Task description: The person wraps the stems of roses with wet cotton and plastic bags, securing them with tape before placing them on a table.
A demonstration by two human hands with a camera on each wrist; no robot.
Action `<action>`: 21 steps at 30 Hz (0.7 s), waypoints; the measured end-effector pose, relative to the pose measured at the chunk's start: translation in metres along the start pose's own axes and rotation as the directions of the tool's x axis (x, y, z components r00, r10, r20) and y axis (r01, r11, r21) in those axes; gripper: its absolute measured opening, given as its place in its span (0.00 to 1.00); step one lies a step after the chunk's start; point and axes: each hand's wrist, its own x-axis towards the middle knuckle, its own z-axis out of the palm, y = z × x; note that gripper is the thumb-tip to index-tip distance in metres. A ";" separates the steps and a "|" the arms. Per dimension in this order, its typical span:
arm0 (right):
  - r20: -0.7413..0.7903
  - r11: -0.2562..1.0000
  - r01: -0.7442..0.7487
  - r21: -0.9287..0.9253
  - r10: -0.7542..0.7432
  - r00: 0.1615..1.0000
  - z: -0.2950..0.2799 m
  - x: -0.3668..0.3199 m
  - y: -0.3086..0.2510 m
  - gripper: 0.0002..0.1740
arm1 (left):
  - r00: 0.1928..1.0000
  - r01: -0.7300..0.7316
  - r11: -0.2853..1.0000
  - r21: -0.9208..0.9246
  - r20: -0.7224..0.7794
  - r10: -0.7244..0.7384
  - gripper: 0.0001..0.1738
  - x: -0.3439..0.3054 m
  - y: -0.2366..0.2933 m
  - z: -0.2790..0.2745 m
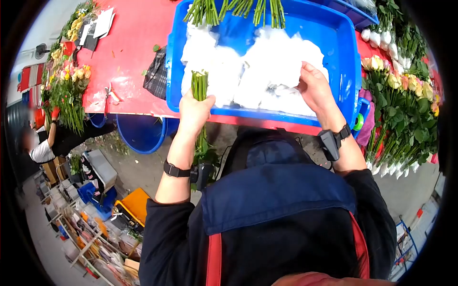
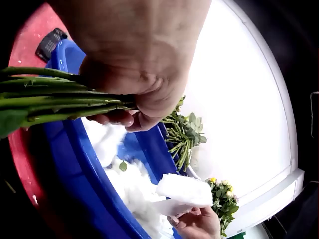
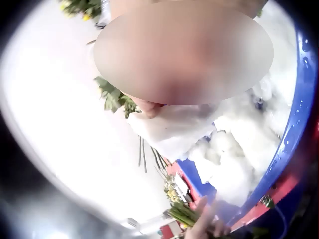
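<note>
Left hand (image 1: 194, 110) grips stems (image 1: 199, 85); right hand (image 1: 315, 88) pinches sheet (image 2: 184, 191).

A red table (image 1: 133, 43) stands on a grey concrete floor (image 1: 143, 169) in daylight, a blue tub (image 1: 142, 136) under its near edge, a yellow crate (image 1: 135, 204) beside cluttered shelving (image 1: 90, 248).

A blur covers most of the right hand (image 3: 183, 55), gripping white paper (image 3: 169, 132), in its wrist view. The stem bundle (image 1: 199, 86) vanishes below the left hand (image 1: 194, 112), blooms unseen. The top edge cuts off loose stems (image 1: 234, 9).
</note>
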 end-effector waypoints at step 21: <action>0.170 0.995 0.096 -0.040 -0.088 0.982 0.046 -0.010 0.026 0.07 | 0.992 0.019 0.954 -0.300 0.124 0.019 0.04 -0.027 0.000 -0.019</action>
